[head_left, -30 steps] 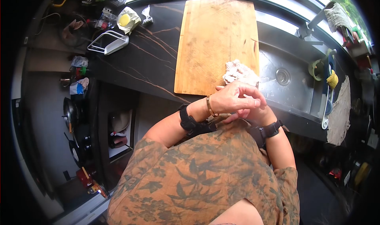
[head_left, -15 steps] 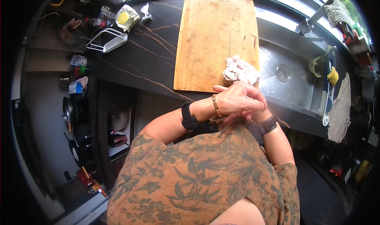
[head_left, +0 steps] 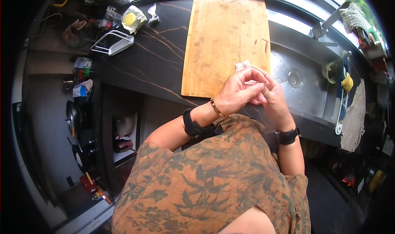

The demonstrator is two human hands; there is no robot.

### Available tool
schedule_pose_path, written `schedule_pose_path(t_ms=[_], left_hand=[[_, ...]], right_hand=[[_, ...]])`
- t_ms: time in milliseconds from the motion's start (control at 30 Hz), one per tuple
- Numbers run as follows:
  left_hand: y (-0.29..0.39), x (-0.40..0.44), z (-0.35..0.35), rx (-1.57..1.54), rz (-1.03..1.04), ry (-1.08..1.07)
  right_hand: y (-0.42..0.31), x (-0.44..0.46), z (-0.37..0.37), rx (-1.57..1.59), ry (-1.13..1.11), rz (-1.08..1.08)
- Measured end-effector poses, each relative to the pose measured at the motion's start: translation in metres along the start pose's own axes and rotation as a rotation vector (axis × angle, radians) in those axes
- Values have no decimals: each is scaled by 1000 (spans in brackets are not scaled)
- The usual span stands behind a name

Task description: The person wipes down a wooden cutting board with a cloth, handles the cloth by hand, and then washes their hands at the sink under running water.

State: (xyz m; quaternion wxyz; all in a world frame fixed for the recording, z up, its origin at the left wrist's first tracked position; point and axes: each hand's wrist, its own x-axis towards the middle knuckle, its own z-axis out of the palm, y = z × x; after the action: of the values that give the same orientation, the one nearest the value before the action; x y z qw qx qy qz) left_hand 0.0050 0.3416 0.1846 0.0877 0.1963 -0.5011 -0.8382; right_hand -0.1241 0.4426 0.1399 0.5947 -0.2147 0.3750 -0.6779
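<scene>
My left hand [head_left: 235,94] and my right hand [head_left: 278,103] meet in front of my body, over the near edge of a wooden cutting board [head_left: 222,36]. The left fingers curl over the fingers of the right hand, and the left thumb reaches across toward them. Most of the right fingertips are hidden behind the left hand. No object shows between the hands. Just beyond the left knuckles, a small part of a crumpled whitish cloth [head_left: 242,65] shows on the board; the hands cover the rest.
To the right lies a steel sink [head_left: 306,96] with a drain [head_left: 295,78] and a faucet [head_left: 325,26]. A grey cloth [head_left: 353,118] hangs at its right side. On the dark counter at left are a white-framed holder [head_left: 119,44] and a yellow piece on crumpled paper [head_left: 131,19].
My left hand has shifted off the right wrist to the right hand's fingers. The right hand has risen and moved slightly right. More of the cloth is now covered.
</scene>
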Motion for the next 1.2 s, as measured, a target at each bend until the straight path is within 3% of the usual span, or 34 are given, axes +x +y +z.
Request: schedule_pose_path(t_ms=[200,400,600,900,1000,1100,1200], left_hand=[[-3,3,-4,-114,11,104],[-6,4,-14,48,-7,115],[-8,3,-18,172,14,123],[-14,3,-18,268,-44,103],[-15,4,-21,216,-65,16],[-10,4,-17,-36,-109,-34],[-12,4,-13,-160,-87,11]], right_hand=[[0,2,-3,-356,190,-211],[-19,-5,11,-997,397,-408],[-25,-6,16,-1208,404,-514],[-28,-10,18,-1149,411,-471],[-25,-10,13,-1004,395,-397],[-22,-8,8,-714,333,-259],[-18,-4,5,-491,304,-203]])
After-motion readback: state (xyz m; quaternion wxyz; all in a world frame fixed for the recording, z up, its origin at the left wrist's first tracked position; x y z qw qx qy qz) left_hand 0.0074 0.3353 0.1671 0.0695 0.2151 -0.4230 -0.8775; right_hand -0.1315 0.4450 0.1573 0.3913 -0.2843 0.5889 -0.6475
